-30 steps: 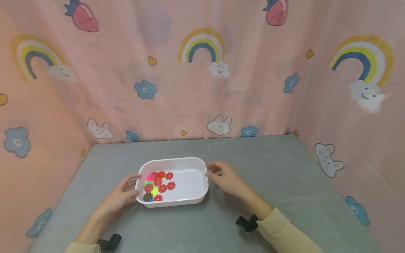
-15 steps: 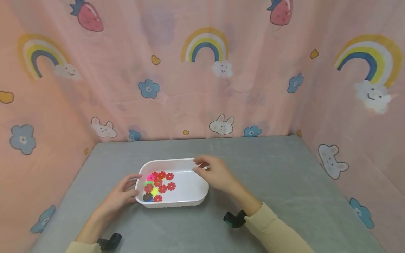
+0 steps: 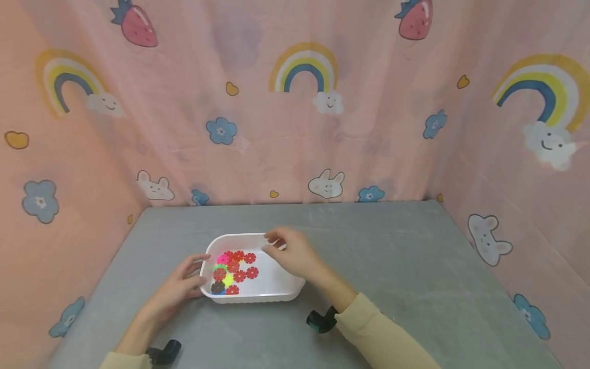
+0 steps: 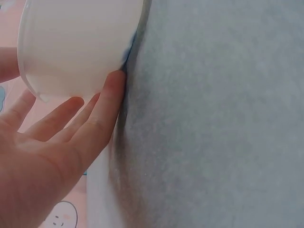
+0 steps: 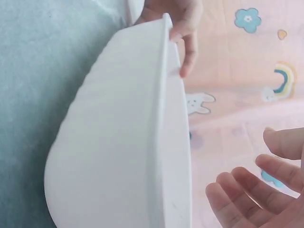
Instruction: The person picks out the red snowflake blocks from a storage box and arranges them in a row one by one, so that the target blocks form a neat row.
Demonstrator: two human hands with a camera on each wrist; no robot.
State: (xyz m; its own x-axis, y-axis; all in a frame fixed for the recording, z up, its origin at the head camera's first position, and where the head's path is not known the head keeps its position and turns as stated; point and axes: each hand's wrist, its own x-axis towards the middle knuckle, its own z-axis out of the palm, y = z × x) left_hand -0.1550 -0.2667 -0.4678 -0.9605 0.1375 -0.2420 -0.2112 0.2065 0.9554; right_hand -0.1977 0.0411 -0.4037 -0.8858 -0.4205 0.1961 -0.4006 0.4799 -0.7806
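A white plastic tray (image 3: 276,282) stands on the grey table, seen from outside in both wrist views. Several plastic snowflake discs (image 3: 233,266) lie in its left half, mostly red, with pink, green, yellow, dark and blue ones. My left hand (image 3: 181,281) holds the tray's left end; in the left wrist view its fingers (image 4: 107,104) lie along the outer wall. My right hand (image 3: 292,252) hovers over the tray's right part, fingers loosely bent and apart. In the right wrist view nothing shows between its fingers (image 5: 247,190), and they are clear of the rim.
The grey cloth-covered table (image 3: 392,266) stretches around the tray. A pink printed curtain (image 3: 276,154) closes off the back and both sides. A black wrist device (image 3: 322,320) sits on each forearm.
My right hand has let go of the tray's right rim, risen and moved left over the tray. The left hand stays at the left end. The whole head view has shifted slightly.
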